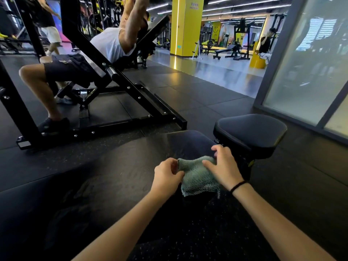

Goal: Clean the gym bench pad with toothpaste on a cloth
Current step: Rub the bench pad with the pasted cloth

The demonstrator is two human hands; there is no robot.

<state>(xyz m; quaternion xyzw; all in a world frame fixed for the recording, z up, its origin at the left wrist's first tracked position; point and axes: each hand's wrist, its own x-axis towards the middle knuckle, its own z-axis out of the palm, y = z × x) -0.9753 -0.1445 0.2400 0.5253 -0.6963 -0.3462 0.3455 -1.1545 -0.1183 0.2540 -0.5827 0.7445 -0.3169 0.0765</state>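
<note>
Green cloth (195,178) bunched over right side of long black bench pad (131,162), toward its far end; contact with pad unclear. Left hand (166,175) at cloth's left edge, fingers curled, pinching fabric. Right hand (224,166) on cloth's right side, thumb across top, fingers curled over far edge. Hair tie (238,185) on right wrist. Seat pad (250,132) just right of bench pad's far end.
</note>
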